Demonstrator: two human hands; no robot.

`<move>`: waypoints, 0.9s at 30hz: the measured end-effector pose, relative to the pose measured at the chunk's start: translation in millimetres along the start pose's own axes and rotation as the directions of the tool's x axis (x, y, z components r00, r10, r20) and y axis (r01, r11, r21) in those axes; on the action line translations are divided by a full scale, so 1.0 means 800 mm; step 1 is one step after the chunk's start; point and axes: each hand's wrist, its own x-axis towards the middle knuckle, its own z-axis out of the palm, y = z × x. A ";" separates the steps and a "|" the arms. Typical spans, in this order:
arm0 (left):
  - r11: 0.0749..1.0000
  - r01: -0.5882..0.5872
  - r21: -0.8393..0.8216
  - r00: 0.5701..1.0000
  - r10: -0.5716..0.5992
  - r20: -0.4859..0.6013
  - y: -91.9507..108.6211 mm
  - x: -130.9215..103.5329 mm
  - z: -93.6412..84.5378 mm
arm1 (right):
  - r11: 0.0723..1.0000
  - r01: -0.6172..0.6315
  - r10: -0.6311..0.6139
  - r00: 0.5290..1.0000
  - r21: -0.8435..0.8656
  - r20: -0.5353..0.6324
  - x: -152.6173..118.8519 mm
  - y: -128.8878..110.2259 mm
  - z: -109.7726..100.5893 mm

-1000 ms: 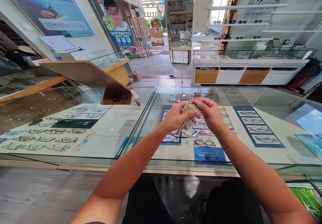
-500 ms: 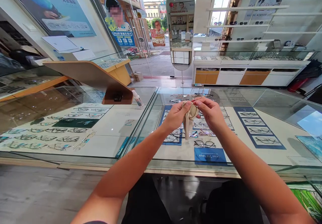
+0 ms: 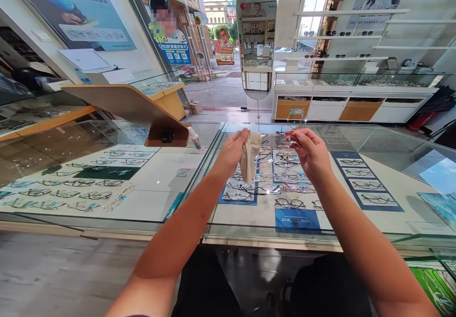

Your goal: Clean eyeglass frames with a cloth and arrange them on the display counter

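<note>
My left hand pinches a beige cleaning cloth, which hangs down from the thumb and fingers. My right hand is closed on a thin-rimmed pair of glasses with clear lenses, raised above the fingertips. Cloth and glasses are apart, both held over the glass display counter. Part of the glasses' frame is hidden behind my right fingers. Below my hands, rows of glasses lie inside the case, among them a black-framed pair behind a blue card.
A spray bottle stands on the counter to the left, beside a tilted brown board. A blue strip with several glasses lies to the right. An oval standing mirror is ahead, beyond the counter.
My hands have moved apart, the left one leftward with the cloth, the right one rightward with the glasses. The cloth no longer covers the lens.
</note>
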 end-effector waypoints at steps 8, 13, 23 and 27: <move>0.983 -0.055 0.174 0.973 0.092 -0.213 0.001 0.042 -0.040 | 0.999 -0.016 0.017 1.000 -0.047 0.013 0.004 0.006 -0.004; 0.646 -0.010 0.763 0.956 0.231 -0.183 -0.006 0.061 -0.084 | 0.997 -0.067 0.070 0.995 -0.035 0.072 0.005 0.008 -0.007; 0.129 -0.012 0.992 0.950 0.311 -0.029 -0.011 0.054 -0.082 | 0.939 0.120 -0.045 0.972 -0.323 0.230 0.001 0.008 -0.007; 0.062 -0.614 0.787 0.608 0.673 0.421 -0.004 0.023 -0.038 | 0.906 0.175 -0.075 0.962 -0.386 0.261 0.000 0.005 -0.005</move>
